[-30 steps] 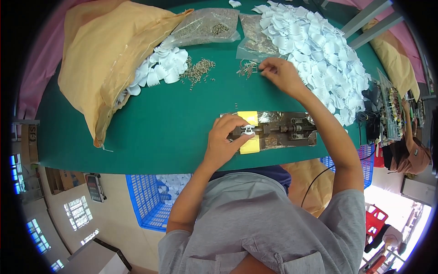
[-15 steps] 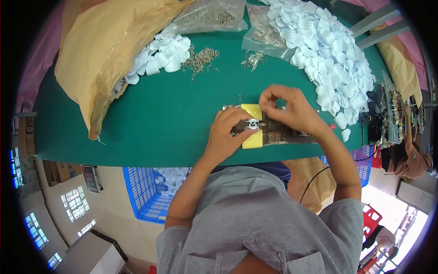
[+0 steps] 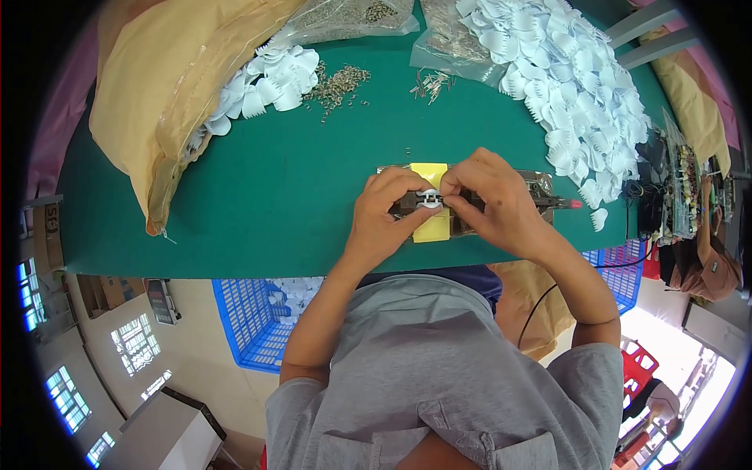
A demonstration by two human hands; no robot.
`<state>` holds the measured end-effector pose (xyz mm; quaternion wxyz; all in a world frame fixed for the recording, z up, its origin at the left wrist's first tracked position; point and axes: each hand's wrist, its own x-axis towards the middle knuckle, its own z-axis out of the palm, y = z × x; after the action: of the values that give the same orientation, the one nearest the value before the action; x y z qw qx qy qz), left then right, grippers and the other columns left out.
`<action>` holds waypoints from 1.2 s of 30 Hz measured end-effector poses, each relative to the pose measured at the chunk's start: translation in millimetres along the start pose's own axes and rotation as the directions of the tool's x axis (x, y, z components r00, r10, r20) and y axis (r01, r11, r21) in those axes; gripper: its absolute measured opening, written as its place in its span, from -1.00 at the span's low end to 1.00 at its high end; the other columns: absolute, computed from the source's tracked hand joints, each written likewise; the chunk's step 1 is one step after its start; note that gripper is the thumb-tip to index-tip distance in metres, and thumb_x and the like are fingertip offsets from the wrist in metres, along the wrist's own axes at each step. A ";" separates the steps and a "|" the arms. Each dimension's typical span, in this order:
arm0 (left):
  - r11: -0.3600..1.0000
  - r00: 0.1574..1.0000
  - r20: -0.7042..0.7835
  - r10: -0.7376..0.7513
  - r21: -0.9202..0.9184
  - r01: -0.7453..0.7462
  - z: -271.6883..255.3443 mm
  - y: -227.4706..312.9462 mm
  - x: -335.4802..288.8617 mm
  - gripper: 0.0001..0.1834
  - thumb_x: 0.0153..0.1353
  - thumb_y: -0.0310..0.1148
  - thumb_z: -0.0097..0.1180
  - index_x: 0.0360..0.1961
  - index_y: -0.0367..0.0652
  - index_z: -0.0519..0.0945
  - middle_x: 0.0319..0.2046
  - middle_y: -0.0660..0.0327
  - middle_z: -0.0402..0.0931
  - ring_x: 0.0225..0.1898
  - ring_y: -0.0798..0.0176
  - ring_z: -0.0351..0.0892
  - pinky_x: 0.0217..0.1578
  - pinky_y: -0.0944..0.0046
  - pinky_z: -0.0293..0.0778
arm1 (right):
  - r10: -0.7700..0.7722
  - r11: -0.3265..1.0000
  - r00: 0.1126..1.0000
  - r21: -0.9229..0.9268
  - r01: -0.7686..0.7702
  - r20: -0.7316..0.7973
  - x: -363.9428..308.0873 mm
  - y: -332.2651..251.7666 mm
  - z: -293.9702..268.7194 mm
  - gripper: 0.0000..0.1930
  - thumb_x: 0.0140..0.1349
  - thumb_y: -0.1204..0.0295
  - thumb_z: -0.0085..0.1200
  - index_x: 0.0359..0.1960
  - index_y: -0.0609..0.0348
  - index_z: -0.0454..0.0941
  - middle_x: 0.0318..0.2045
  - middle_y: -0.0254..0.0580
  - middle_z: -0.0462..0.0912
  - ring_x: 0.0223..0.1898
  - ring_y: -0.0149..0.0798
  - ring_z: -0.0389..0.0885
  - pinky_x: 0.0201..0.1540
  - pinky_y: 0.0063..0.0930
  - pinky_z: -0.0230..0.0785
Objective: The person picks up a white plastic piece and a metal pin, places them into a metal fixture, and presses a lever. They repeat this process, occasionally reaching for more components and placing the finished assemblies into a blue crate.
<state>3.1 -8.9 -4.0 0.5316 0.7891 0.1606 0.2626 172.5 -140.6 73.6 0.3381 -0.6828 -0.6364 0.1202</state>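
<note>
A small white plastic hair claw clip (image 3: 428,199) sits on a dark metal fixture crossed by a yellow plate (image 3: 428,229). My left hand (image 3: 381,215) pinches the clip from its left side, thumb below and fingers above. At the clip's right side, the thumb and forefinger of my right hand (image 3: 493,205) come together beside it. Whatever lies between those fingertips is too small or hidden to make out. A dark tool with a red tip (image 3: 576,204) sticks out to the right from under my right hand.
Toothed white clip halves (image 3: 576,94) are heaped at the far right, with more (image 3: 274,82) spilling from a tan sack (image 3: 180,86). Small metal springs (image 3: 338,84) and thin pins (image 3: 432,84) lie on the green table (image 3: 266,188). Below its edge stands a blue basket (image 3: 243,329).
My right hand has come down and in from above the fixture to the clip's right side. My left hand keeps its hold on the clip. The whole view has shifted slightly.
</note>
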 end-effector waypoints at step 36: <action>0.999 1.000 0.022 0.015 0.030 -0.016 1.6 1.4 7.5 -0.78 0.01 -0.49 0.57 -0.31 -0.08 0.76 -0.27 0.31 0.76 -0.12 0.30 0.67 0.02 0.23 0.33 | 0.456 0.763 0.853 0.606 -0.226 -0.255 -74.3 34.6 -77.8 -0.49 0.64 0.11 -0.21 -0.29 0.33 0.53 -0.49 -0.16 0.52 -0.41 -0.29 0.51 -0.21 -0.36 0.41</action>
<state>10.1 -6.6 -1.4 0.5194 0.8011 0.1527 0.2555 234.1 -233.9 90.4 0.6120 -0.6705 -0.3554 0.2227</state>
